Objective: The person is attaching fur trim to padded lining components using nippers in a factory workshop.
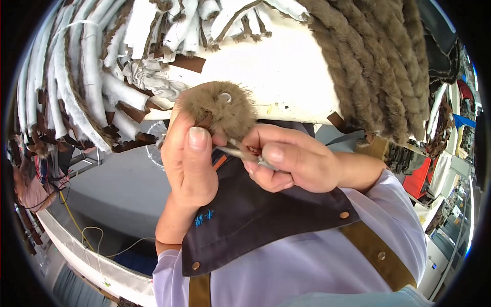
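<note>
My left hand (192, 163) is closed on a piece of brown fur (225, 110), its thumb pressed along the near edge. A small round white disc (225, 97) sits in the fur. In the pinched fingers of my right hand (296, 158) is a slim metal tool (238, 150), whose exact kind I cannot make out. Its tip points left and meets the lower edge of the fur beside my left thumb. Just under it, partly hidden, shows a small orange strip (220, 162). Both hands are raised in front of my dark apron (266, 210), at the near edge of the table.
A pale table (276, 66) lies beyond my hands. White-backed fur strips (76, 71) are heaped at its left and back. Long brown fur strips (368, 66) hang over its right side. A crumpled pale cloth (153, 79) and a brown scrap (188, 63) lie near the middle.
</note>
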A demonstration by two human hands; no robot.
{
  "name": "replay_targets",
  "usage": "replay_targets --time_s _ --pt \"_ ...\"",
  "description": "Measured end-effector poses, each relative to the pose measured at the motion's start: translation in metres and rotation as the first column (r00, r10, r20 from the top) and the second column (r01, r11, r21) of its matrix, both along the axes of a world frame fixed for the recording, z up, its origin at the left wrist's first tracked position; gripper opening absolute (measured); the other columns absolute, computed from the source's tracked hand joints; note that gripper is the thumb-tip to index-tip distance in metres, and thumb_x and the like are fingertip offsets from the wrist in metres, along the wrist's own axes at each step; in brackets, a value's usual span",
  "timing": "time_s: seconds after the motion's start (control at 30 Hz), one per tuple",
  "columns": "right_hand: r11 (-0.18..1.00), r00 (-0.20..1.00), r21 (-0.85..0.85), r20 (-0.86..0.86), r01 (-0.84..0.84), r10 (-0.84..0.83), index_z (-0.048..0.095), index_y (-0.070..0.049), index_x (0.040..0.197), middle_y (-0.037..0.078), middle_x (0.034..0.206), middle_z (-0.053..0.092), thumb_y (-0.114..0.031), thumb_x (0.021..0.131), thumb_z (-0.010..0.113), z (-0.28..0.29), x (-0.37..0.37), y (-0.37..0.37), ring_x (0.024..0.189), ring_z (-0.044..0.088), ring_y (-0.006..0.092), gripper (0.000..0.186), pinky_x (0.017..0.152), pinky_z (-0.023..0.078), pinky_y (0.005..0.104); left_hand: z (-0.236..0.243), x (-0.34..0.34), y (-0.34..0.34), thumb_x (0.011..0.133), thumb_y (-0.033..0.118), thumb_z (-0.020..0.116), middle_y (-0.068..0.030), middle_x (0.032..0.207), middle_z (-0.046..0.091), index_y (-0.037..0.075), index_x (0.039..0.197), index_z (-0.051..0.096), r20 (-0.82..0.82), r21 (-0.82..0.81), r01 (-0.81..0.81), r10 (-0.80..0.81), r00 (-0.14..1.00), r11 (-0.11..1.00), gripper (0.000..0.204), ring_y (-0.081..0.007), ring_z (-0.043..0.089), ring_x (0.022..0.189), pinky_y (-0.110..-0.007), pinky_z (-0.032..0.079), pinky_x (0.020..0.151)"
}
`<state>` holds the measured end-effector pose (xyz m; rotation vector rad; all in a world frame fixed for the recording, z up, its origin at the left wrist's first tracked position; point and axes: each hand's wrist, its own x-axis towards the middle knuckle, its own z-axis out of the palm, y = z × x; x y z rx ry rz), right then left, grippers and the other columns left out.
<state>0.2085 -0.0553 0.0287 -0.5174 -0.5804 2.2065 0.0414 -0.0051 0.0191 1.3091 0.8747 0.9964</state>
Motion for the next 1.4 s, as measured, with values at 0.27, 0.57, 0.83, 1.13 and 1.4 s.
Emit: replay_targets --time_s 0.27,0.57,0.83,1.13,1.4 --pt "0.997 0.995 0.059 0.086 0.041 -0.046 0.044 -0.002 0.088 -0.001 0.062 0.035 -0.044 0.092 0.035 -0.003 -0.008 0.003 0.051 0.027 0.007 0.043 0.047 0.026 0.021 -0.007 0.004 0.007 0.092 0.037 0.035 -0.0067 0.095 0.05 -0.01 0.107 0.05 0.006 0.14 0.05 -0.051 0.999 0.989 0.051 -0.007 0.042 0.068 -0.02 0.036 0.061" --pt "1.0 0.992 -0.01 0.123 -0.027 0.028 0.041 -0.005 0.079 -0.001 0.061 0.033 -0.053 0.091 0.027 0.001 -0.006 0.01 0.049 0.025 0.0078 0.052 0.046 0.023 0.0218 -0.003 0.008 0.006 0.093 0.037 0.035 -0.0093 0.1 0.05 -0.01 0.106 0.05 0.017 0.108 0.005 -0.007 1.0 0.994 0.05 -0.0071 0.043 0.067 -0.02 0.036 0.061" --pt "0.999 0.991 -0.047 0.131 -0.006 0.013 0.039 -0.006 0.077 -0.001 0.059 0.031 -0.051 0.092 0.025 0.005 -0.008 0.009 0.048 0.023 0.0075 0.05 0.045 0.021 0.0217 -0.01 0.007 0.009 0.093 0.033 0.035 -0.013 0.1 0.05 -0.009 0.1 0.052 0.004 0.223 0.016 -0.017 1.0 0.975 0.046 -0.0076 0.043 0.065 -0.021 0.036 0.06" --pt "0.994 0.998 -0.099 -0.033 0.051 -0.055 0.043 -0.007 0.078 -0.004 0.065 0.031 -0.044 0.094 0.032 0.001 -0.011 0.005 0.054 0.024 0.0058 0.042 0.047 0.022 0.02 -0.001 0.006 0.002 0.092 0.026 0.037 -0.0207 0.102 0.052 -0.009 0.088 0.053 -0.125 0.182 0.039 -0.016 0.992 0.982 0.039 -0.0216 0.05 0.083 -0.03 0.041 0.07" --pt "0.985 0.98 0.033 0.102 0.17 -0.172 0.045 -0.007 0.08 -0.004 0.069 0.037 -0.036 0.094 0.04 -0.001 -0.014 0.002 0.059 0.03 0.0048 0.032 0.05 0.028 0.0184 -0.001 0.006 -0.003 0.092 0.024 0.038 -0.0223 0.102 0.051 -0.009 0.089 0.053 -0.153 0.173 0.044 -0.017 0.988 0.984 0.037 -0.0279 0.051 0.091 -0.034 0.04 0.079"
